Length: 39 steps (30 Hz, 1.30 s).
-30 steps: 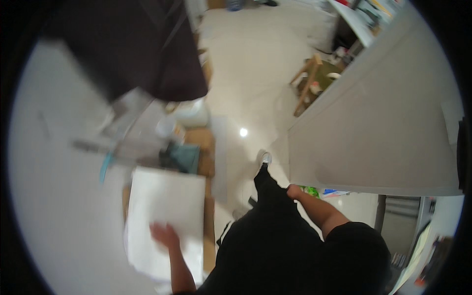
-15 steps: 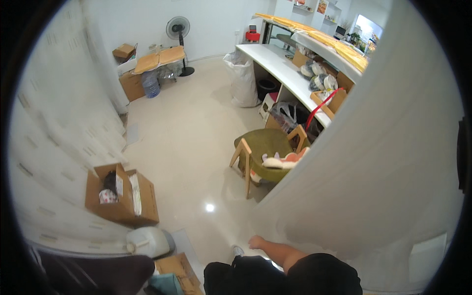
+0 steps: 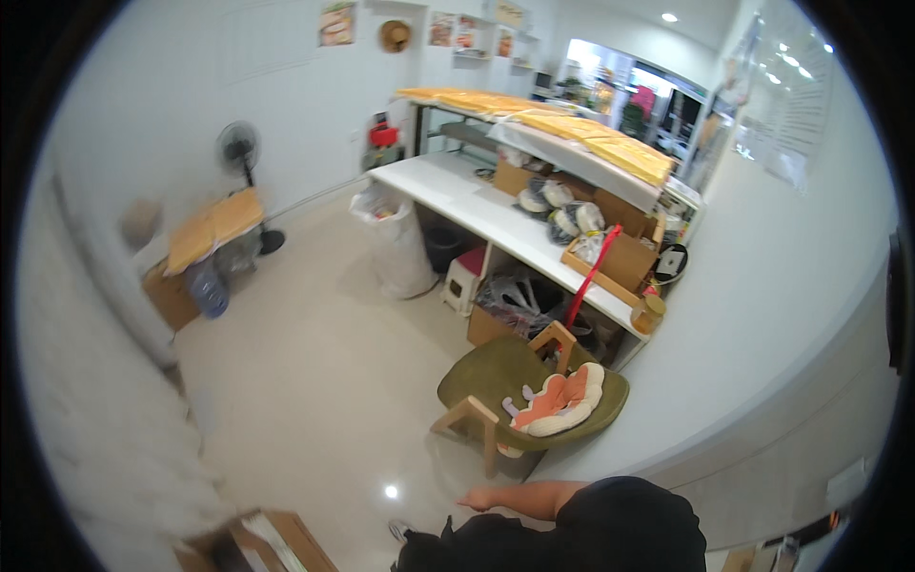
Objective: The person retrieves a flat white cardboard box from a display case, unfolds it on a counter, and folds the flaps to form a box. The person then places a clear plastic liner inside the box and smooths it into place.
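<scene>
My right hand (image 3: 478,498) hangs low in front of my body, its forearm coming out of a black sleeve on the right. Its fingers look loosely closed, and nothing shows in them. Nearest to it, but apart, is a green armchair (image 3: 496,377) with wooden arms. An orange and cream cushion (image 3: 558,400) lies on its seat. My left hand is out of the picture.
Beyond the chair runs a long white counter (image 3: 457,195) with taped rolls (image 3: 572,219) and boxes. A white sack (image 3: 396,248) stands at its end. Farther left are a black fan (image 3: 238,148) and a water bottle (image 3: 207,291). An open carton (image 3: 295,539) lies at lower left.
The view has lifted and turned right, and the chair and counter show more fully. The carton has slid toward the lower edge. My right hand stays low before my body, holding nothing visible.
</scene>
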Available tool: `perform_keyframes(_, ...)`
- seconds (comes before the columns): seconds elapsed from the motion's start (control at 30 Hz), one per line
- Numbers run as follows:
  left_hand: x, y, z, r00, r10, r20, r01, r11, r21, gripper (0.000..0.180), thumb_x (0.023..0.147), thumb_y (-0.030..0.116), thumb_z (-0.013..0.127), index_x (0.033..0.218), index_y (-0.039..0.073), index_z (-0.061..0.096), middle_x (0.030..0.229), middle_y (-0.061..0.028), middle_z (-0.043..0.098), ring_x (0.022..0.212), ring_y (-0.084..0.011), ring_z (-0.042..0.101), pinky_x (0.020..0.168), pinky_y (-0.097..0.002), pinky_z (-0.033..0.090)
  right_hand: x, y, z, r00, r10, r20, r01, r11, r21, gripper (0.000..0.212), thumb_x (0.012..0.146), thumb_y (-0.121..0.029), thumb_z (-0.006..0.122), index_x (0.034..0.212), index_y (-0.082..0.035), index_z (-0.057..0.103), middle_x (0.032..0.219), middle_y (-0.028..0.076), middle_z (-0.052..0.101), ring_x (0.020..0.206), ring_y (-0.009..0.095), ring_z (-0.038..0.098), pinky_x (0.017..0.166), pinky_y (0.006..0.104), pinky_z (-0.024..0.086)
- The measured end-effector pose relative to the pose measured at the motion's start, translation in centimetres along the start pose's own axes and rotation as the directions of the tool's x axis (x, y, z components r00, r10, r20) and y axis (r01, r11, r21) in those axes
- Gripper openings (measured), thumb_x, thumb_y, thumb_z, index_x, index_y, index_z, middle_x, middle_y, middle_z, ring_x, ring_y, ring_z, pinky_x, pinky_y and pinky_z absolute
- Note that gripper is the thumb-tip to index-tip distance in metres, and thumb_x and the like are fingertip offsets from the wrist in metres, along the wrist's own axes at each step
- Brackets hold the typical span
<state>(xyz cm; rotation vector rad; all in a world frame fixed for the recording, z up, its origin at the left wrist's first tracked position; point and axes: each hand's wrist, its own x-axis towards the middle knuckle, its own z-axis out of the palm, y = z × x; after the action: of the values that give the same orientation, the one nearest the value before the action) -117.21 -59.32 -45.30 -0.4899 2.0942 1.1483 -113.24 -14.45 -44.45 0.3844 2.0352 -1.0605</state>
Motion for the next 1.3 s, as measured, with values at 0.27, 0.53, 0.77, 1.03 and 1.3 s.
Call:
perform_keyframes(0.27,18.9,16.8,-11.6,0.99,-0.127,0.056,0.134,0.982,-0.132,0.037,0.093,0.029,0.053,0.115,0.0,0.059,0.087,-0.012,0.062,0.071,-0.0204,0.053,0.063,-0.0342,0.05,7.9,3.7,-6.1,0.938,-0.118,-0.325,0.139,0.989,0.042,0.046,0.098,-0.041,0.041,0.092,-0.004,0.068,0.072,0.012,0.065,0.056,0.026,0.061,0.055,0.041,0.051)
perform_keyframes(0.53,35.1,32.6,-13.4,0.995,-0.03,0.093,0.042,0.99,-0.133,0.033,0.093,0.024,0.051,0.114,0.0,0.059,0.084,-0.0125,0.063,0.062,-0.0174,0.053,0.054,-0.0301,0.049,18.1,2.0,-10.9,0.921,0.336,0.199,-0.358,0.929,0.089,0.025,0.091,-0.025,0.055,0.093,-0.007,0.071,0.084,0.01,0.07,0.072,0.023,0.066,0.063,0.039,0.053)
perform_keyframes(0.77,43.4,41.6,-12.3,0.957,0.042,0.287,-0.062,0.996,0.063,0.039,0.09,0.03,0.057,0.119,0.004,0.059,0.091,-0.0147,0.066,0.07,-0.0233,0.06,0.06,-0.0388,0.051,33.5,-16.3,-40.4,0.989,-0.01,-0.148,0.022,0.997,0.08,0.034,0.094,-0.03,0.049,0.085,-0.005,0.071,0.079,0.007,0.072,0.067,0.019,0.066,0.061,0.0359,0.053)
perform_keyframes(1.03,56.8,54.0,-12.6,0.937,-0.14,0.32,0.071,0.973,0.218,0.034,0.092,0.029,0.054,0.112,0.001,0.059,0.093,-0.0163,0.066,0.074,-0.0257,0.062,0.064,-0.0404,0.052,42.5,-31.3,-62.3,0.813,-0.038,-0.581,0.15,0.978,0.145,0.064,0.096,-0.053,0.037,0.066,-0.003,0.065,0.061,0.01,0.066,0.057,0.027,0.062,0.069,0.0402,0.051)
perform_keyframes(1.3,78.1,76.4,-19.7,0.903,-0.118,0.413,-0.174,0.78,0.602,0.032,0.094,0.027,0.051,0.106,-0.002,0.06,0.094,-0.0178,0.066,0.077,-0.028,0.064,0.068,-0.042,0.053,47.9,-27.3,-61.9,0.864,0.303,-0.401,-0.271,0.953,0.135,0.025,0.076,-0.017,0.072,0.097,-0.003,0.07,0.08,0.016,0.07,0.064,0.027,0.067,0.067,0.0366,0.054)
